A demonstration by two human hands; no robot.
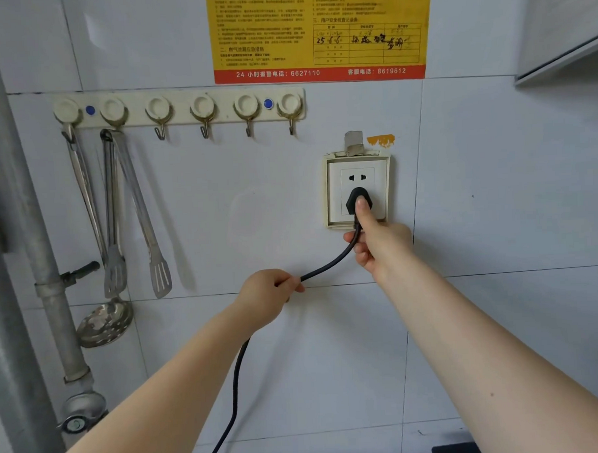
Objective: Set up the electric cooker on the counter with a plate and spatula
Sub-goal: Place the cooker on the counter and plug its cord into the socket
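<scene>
A black plug (353, 198) sits in the lower holes of a white wall socket (334, 194). My right hand (377, 240) presses the plug with its thumb, and its fingers curl around the black power cord (330, 264) just below. My left hand (269, 294) pinches the same cord lower down and to the left. From there the cord drops out of the bottom of the view. The cooker, plate and counter are out of sight. A slotted metal spatula (157, 266) hangs from a hook rack at the left.
The hook rack (183, 109) also carries tongs (114, 255) and a perforated skimmer (104, 322). A grey pipe with a valve (50, 288) runs down the left wall. A yellow notice (316, 30) hangs above. A cabinet corner (563, 36) juts in top right.
</scene>
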